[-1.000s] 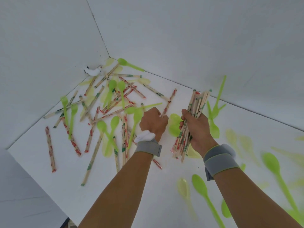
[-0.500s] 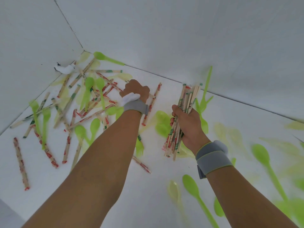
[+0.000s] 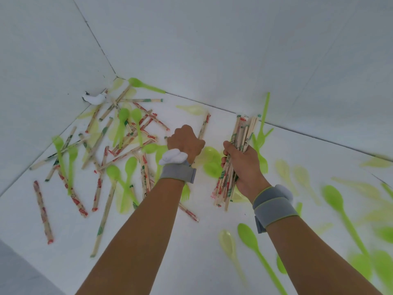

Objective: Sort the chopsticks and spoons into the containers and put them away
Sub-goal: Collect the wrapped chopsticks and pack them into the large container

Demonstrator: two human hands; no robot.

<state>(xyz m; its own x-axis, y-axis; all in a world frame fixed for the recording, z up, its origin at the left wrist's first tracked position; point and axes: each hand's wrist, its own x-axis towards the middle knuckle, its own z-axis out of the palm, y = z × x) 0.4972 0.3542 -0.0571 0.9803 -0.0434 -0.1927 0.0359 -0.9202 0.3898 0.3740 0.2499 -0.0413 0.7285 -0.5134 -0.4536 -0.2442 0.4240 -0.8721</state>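
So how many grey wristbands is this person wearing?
2. The left wristband sits behind the left hand; the right wristband behind the right hand, which grips a chopstick bundle. None seems hidden.

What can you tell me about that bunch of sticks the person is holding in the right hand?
The bundle of chopsticks is a thick sheaf of slim pale sticks that look wooden, most in paper sleeves printed red and green. The right hand grips it around the middle, fingers curled round. It stands nearly upright, leaning slightly, over the white surface. The ends are uneven, some tips poking higher. Whether its lower end touches the surface cannot be told.
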